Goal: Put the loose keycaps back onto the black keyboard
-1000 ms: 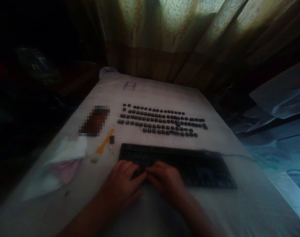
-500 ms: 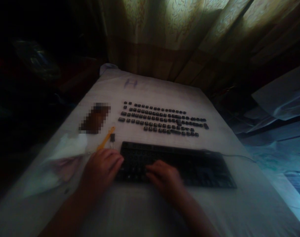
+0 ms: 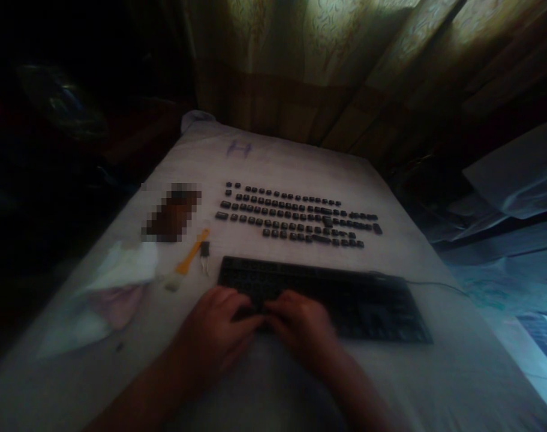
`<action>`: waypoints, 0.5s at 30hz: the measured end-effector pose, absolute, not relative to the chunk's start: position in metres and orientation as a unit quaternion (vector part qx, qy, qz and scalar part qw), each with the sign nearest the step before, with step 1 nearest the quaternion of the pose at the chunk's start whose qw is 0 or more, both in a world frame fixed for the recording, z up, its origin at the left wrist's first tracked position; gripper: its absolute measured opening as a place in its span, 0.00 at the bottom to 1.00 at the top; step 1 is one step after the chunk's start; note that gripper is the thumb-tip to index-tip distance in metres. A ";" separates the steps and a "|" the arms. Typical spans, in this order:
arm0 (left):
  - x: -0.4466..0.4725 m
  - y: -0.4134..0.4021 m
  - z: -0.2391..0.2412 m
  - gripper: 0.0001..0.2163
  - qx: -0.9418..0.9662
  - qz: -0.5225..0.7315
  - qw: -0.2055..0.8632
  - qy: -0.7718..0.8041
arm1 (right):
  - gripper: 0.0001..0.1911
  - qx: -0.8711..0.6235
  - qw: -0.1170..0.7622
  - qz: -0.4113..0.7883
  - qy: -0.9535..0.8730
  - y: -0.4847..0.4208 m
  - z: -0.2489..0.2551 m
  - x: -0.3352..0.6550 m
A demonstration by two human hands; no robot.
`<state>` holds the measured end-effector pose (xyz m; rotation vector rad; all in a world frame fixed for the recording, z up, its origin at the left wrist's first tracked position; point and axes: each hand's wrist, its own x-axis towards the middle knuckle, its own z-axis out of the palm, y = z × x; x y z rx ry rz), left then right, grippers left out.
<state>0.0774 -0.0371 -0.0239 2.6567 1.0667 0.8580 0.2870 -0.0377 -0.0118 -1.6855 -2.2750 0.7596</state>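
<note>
A black keyboard (image 3: 354,300) with its keys taken off lies near me on a white-covered table (image 3: 439,372). Beyond it, several loose black keycaps (image 3: 295,216) are laid out in rows. My left hand (image 3: 215,333) and my right hand (image 3: 300,324) rest on the keyboard's left part, fingers bent and fingertips meeting over it. Whatever sits between the fingertips is hidden in the dim light.
Left of the keyboard lie an orange-handled brush (image 3: 188,258) and a small keycap puller (image 3: 204,255). A crumpled white cloth (image 3: 116,282) and a dark blurred object (image 3: 172,213) sit further left. A cable (image 3: 435,285) leaves the keyboard's right end. Curtains (image 3: 322,60) hang behind the table.
My left hand went out to the left by the brush half a second ago and has come back to meet my right hand on the keyboard. My right hand barely moved.
</note>
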 end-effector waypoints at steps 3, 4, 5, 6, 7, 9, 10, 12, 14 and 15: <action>0.083 -0.040 -0.021 0.12 0.896 0.262 0.065 0.352 | 0.12 -0.566 0.108 0.268 -0.772 -0.038 -0.012 0.288; 0.084 -0.041 -0.021 0.11 0.897 0.257 0.060 0.354 | 0.12 -0.564 0.112 0.270 -0.772 -0.038 -0.013 0.288; 0.084 -0.041 -0.021 0.11 0.897 0.254 0.056 0.356 | 0.12 -0.561 0.119 0.271 -0.773 -0.039 -0.014 0.289; 0.083 -0.041 -0.022 0.11 0.898 0.252 0.054 0.356 | 0.13 -0.558 0.127 0.270 -0.774 -0.041 -0.016 0.290; 0.083 -0.041 -0.023 0.11 0.898 0.253 0.053 0.356 | 0.14 -0.554 0.139 0.265 -0.777 -0.043 -0.018 0.291; 0.083 -0.041 -0.025 0.11 0.894 0.263 0.049 0.360 | 0.15 -0.542 0.165 0.235 -0.790 -0.048 -0.022 0.293; 0.084 -0.041 -0.026 0.11 0.892 0.264 0.049 0.364 | 0.16 -0.537 0.175 0.209 -0.798 -0.051 -0.025 0.294; 0.084 -0.042 -0.025 0.11 0.892 0.257 0.049 0.368 | 0.15 -0.529 0.176 0.145 -0.817 -0.056 -0.028 0.295; 0.085 -0.042 -0.024 0.11 0.896 0.243 0.050 0.367 | 0.14 -0.525 0.159 0.080 -0.833 -0.060 -0.031 0.294; 0.085 -0.042 -0.023 0.12 0.898 0.240 0.049 0.366 | 0.13 -0.521 0.152 0.053 -0.838 -0.061 -0.031 0.294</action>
